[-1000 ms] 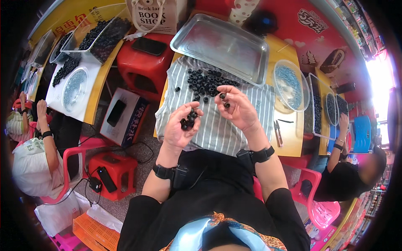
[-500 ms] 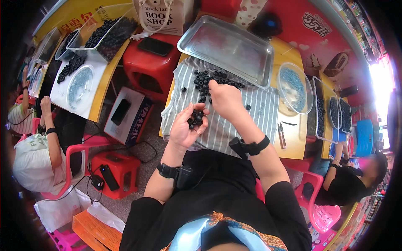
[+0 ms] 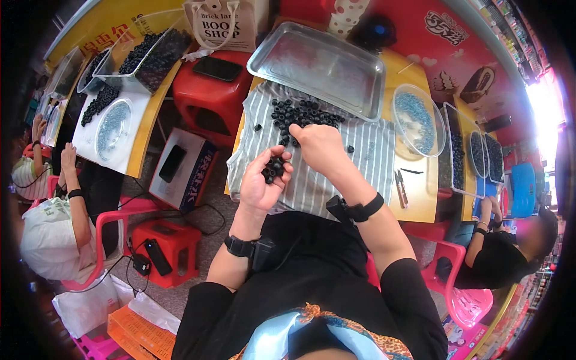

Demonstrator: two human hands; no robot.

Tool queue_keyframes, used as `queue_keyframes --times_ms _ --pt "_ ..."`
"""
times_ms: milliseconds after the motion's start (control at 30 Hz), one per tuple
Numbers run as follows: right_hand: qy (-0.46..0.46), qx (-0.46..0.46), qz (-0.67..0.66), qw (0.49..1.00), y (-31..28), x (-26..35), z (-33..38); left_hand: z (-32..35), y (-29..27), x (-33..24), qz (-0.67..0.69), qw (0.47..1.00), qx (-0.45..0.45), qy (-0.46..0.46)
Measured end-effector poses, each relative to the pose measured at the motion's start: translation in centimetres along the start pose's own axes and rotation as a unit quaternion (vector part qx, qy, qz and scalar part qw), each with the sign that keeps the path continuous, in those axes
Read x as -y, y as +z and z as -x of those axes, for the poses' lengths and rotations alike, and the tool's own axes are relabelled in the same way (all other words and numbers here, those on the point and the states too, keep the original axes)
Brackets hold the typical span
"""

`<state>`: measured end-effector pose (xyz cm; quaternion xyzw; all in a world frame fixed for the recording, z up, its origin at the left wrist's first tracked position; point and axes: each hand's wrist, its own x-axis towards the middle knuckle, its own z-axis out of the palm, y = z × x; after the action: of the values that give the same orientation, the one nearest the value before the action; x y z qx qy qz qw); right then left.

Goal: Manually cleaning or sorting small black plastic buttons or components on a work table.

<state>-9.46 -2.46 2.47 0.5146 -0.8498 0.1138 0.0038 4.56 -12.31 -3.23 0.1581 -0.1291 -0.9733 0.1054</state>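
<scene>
While a clear rectangular plastic tub point(image 3: 124, 77) holds dark round pieces point(image 3: 157, 60) at ten o'clock, the left hand point(image 3: 259, 186) cups round black beads point(image 3: 274, 170); by their pile point(image 3: 302, 113) at twelve, the right hand point(image 3: 321, 147) bunches, grasp unclear; a clear round plastic bowl point(image 3: 410, 129) holds pale-blue bits point(image 3: 415, 111) at two.

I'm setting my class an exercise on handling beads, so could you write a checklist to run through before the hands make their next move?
1. Left hand cups black beads: ok.
2. Right hand has a bead pinched: cannot tell; its fingertips are hidden.
3. Loose beads all in the bead pile: not ok; one lies apart at left, another at right.
4. Striped cloth lies under the pile: ok.
5. Metal tray sits beyond the pile: ok.
6. Snips lie to the right, off the cloth: ok.
</scene>
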Motion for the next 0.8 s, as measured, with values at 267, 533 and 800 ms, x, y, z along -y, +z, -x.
queue_keyframes --times_ms 267,533,800 --pt "0.031 -0.048 -0.189 0.98 1.4 -1.7 1.2 0.3 0.5 -0.3 0.007 1.0 0.016 -0.002" --pt "0.276 -0.011 -0.841 0.466 0.4 1.3 8.8 0.7 3.0 2.7 -0.101 0.989 -0.019 0.109" --pt "0.201 -0.125 -0.954 0.182 1.6 4.7 9.4 2.0 7.8 6.5 -0.587 0.687 0.081 0.42"
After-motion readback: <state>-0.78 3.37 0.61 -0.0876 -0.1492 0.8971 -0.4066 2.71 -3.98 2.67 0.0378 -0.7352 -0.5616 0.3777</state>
